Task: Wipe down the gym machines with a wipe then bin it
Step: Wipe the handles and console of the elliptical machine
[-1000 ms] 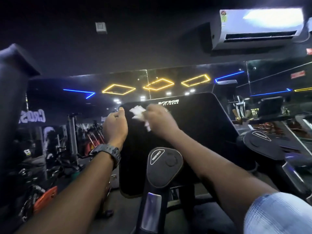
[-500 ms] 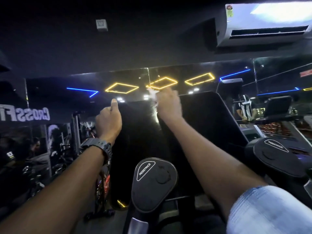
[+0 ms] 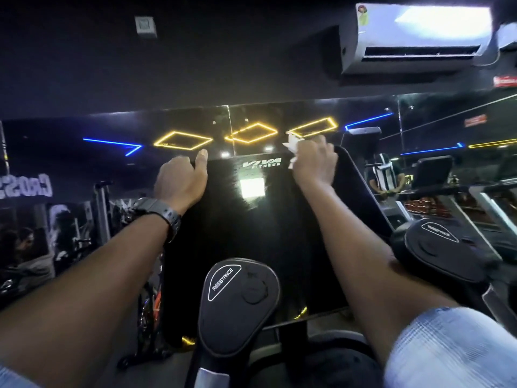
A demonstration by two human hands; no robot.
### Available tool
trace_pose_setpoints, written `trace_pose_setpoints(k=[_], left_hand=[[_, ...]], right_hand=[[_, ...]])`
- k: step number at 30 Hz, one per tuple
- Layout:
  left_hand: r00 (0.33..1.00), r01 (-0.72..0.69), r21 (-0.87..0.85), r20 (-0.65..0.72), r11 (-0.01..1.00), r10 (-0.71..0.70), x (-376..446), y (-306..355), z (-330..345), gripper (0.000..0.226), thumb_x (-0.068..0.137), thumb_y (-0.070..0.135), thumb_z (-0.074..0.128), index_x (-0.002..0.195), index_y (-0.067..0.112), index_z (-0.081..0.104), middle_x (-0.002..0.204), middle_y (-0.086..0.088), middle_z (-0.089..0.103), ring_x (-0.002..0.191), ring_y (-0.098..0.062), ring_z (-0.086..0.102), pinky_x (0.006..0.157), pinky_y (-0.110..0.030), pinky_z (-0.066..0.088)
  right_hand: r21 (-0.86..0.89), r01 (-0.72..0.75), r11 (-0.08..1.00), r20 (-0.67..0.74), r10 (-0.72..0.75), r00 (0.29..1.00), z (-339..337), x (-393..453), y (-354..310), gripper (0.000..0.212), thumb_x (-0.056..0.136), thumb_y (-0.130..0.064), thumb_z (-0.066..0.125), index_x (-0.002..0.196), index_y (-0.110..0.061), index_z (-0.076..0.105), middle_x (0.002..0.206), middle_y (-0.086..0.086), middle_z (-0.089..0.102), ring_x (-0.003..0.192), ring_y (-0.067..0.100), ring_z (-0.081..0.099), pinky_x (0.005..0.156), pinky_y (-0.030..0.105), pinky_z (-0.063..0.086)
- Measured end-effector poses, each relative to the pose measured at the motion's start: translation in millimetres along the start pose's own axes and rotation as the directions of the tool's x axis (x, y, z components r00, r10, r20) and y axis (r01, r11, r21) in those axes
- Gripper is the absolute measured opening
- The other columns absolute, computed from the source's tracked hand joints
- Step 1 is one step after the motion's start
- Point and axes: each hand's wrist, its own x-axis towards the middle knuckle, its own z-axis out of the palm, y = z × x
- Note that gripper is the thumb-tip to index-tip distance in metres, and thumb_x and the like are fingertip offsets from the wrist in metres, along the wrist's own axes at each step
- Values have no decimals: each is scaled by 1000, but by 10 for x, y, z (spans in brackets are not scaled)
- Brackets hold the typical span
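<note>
- At the top right edge of the glossy black upright machine panel (image 3: pixel 268 233): right hand (image 3: pixel 314 163) closed around a crumpled white wipe (image 3: pixel 292 145), wipe pressed against the panel's upper rim, a scrap of it poking out above and left of the knuckles.
- At the panel's top left corner: left hand (image 3: pixel 180 182) curled over the edge, thumb raised along the rim, gripping the panel itself; dark grey wristwatch (image 3: pixel 161 212) on that wrist.
- Between the two hands, just under the rim: white "VIVA FITNESS" lettering (image 3: pixel 261 163), with a bright square glare (image 3: pixel 252 187) below it.
- Below the panel, between the forearms: black rounded knob housing marked "RESISTANCE" (image 3: pixel 237 303).
- Far right: a second, similar black housing (image 3: pixel 439 252), partly behind the right forearm.
- Upper right, on the dark wall: white air-conditioning unit (image 3: pixel 414 37).
- Behind the panel: mirror wall (image 3: pixel 112 152) reflecting yellow diamond-shaped and blue strip lights.
</note>
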Motion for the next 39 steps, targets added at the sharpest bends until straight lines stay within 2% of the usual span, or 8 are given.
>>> trace_pose_setpoints(k=[3, 9, 13, 18, 20, 25, 32, 39], left_hand=[[992, -63, -2, 106, 998, 62, 59, 100, -30, 71, 101, 57, 17, 82, 6, 63, 88, -8, 61, 86, -28, 53, 78, -38, 36], [968, -169, 78, 198, 982, 151, 94, 244, -9, 73, 102, 58, 15, 93, 7, 66, 96, -10, 61, 82, -22, 47, 79, -36, 32], [951, -226, 93, 236, 970, 199, 97, 208, -23, 74, 102, 58, 14, 106, 7, 67, 101, -10, 61, 85, -21, 45, 81, -36, 31], [942, -269, 64, 223, 961, 249, 144, 160, 14, 77, 100, 61, 14, 95, 7, 68, 96, -11, 67, 83, -24, 56, 77, -37, 35], [942, -283, 68, 206, 957, 264, 150, 147, 33, 77, 100, 62, 14, 97, 9, 69, 96, -11, 68, 85, -25, 57, 78, -37, 36], [944, -310, 140, 161, 940, 287, 121, 151, 30, 75, 100, 62, 14, 92, 11, 69, 106, -15, 68, 100, -37, 60, 78, -39, 35], [934, -337, 136, 177, 932, 312, 63, 175, 7, 79, 101, 59, 13, 96, 4, 69, 106, -18, 68, 100, -35, 59, 100, -47, 37], [934, -333, 148, 184, 931, 305, 40, 203, -10, 81, 101, 59, 13, 93, 0, 69, 105, -22, 67, 98, -39, 58, 95, -47, 39]], right_hand=[[-6, -90, 996, 13, 91, 996, -27, 41, -28, 23, 90, -12, 57, 110, -14, 68, 121, 8, 56, 109, 31, 51, 91, 41, 41], [160, 435, 886, 87, -451, 888, -16, -377, -513, 30, 89, -8, 53, 112, -20, 68, 121, 2, 57, 108, 26, 50, 93, 42, 40], [4, 111, 994, 37, -111, 993, -75, -85, 42, 29, 85, -8, 55, 106, -21, 69, 118, 4, 57, 106, 29, 52, 87, 43, 39], [-34, -313, 949, -5, 314, 950, -153, 189, 500, 29, 90, -7, 53, 111, -20, 68, 125, 7, 54, 114, 32, 49, 95, 45, 36], [-11, -252, 968, 16, 252, 968, -124, 169, 376, 27, 89, -6, 55, 110, -18, 67, 126, 8, 53, 113, 31, 48, 95, 44, 37], [108, 213, 971, 99, -224, 970, -37, -84, -82, 38, 91, -6, 50, 120, -24, 66, 127, 0, 54, 112, 28, 46, 92, 41, 33], [-42, -315, 948, -26, 314, 949, -242, 59, 604, 28, 92, -9, 52, 113, -19, 67, 125, 9, 54, 114, 33, 50, 97, 43, 35], [-59, -407, 911, 4, 408, 913, -336, -249, 822, 25, 94, -15, 48, 112, -14, 66, 123, 13, 57, 119, 35, 49, 102, 46, 33]])
